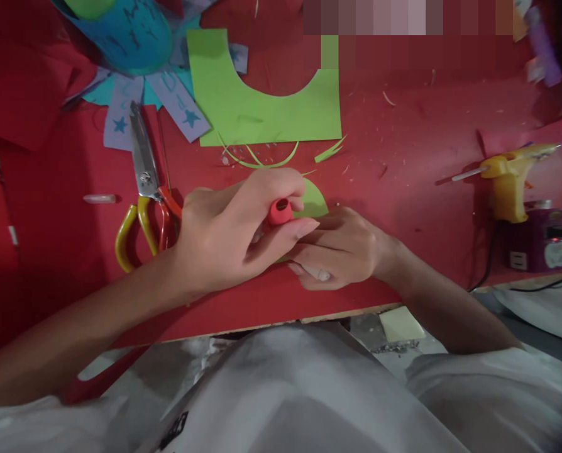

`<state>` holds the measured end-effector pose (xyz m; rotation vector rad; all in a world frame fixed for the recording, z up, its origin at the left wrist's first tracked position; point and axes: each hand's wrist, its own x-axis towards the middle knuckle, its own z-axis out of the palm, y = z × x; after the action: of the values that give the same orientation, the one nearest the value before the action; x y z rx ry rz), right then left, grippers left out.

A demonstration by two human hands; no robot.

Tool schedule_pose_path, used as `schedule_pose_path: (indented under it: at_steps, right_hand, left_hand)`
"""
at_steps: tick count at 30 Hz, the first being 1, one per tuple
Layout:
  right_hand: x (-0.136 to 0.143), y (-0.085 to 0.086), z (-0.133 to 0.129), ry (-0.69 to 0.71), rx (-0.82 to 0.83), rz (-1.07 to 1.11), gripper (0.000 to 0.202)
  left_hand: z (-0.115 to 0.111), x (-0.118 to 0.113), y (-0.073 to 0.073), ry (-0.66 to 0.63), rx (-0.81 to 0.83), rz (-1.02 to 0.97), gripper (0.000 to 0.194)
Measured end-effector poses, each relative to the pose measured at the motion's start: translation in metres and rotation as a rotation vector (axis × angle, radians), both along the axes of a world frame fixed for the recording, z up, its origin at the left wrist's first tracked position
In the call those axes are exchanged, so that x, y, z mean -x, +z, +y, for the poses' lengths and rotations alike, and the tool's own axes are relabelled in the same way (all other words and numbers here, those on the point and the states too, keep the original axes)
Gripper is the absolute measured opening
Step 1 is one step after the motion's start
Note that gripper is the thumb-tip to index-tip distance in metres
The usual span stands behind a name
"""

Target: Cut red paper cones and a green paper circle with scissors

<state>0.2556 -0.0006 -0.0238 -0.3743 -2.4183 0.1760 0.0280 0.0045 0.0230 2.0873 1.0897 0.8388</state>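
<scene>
My left hand (pixel 234 229) is closed around a red marker cap (pixel 280 212), whose dark hollow end faces up between thumb and forefinger. Against its fingertips lies my right hand (pixel 340 248), also closed. The pale rounded end of what looks like a marker barrel (pixel 322 274) pokes out below the right fingers; the rest is hidden. Under both hands is a rounded piece of green paper (pixel 315 198), mostly covered. Just beyond it lie thin green paper trimmings (pixel 262 165) and a green sheet (pixel 266 119) with a round cut-out.
Large scissors (pixel 145 179) with yellow and red handles lie left of my left hand. Behind them stands a blue paper cylinder (pixel 130 38) with lilac strips. A yellow glue gun (pixel 510 179) rests at right by a purple box (pixel 540 239). The red table's edge (pixel 262 327) is near my body.
</scene>
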Motion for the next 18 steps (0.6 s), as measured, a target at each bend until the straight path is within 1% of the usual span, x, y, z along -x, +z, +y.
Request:
schedule_pose_path:
  at_steps: [3,6,10,14,18]
  right_hand:
    - [-0.0038,-0.0031,0.0012,0.013,0.007,-0.023,0.015]
    - [-0.0035,-0.0045,0.0012,0.029,0.029,0.018,0.012]
    - [0.0002,-0.0016,-0.0016,-0.025,0.112,0.038,0.017]
    - [-0.0003,-0.0017,-0.0027,-0.032,0.129,0.056,0.02]
    - [0.0,-0.003,0.0,-0.044,0.164,0.095,0.021]
  left_hand:
    - [-0.0002,-0.0002,0.0,0.003,0.002,0.03,0.026]
    - [-0.001,-0.0007,-0.0001,0.014,0.003,0.005,0.024]
    - [-0.0014,-0.0011,-0.0006,0.019,0.018,0.014,0.026]
    - [-0.0012,-0.0008,-0.0024,0.016,0.0,-0.004,0.032]
    - [-0.0013,-0.001,-0.0027,0.014,-0.007,-0.01,0.024]
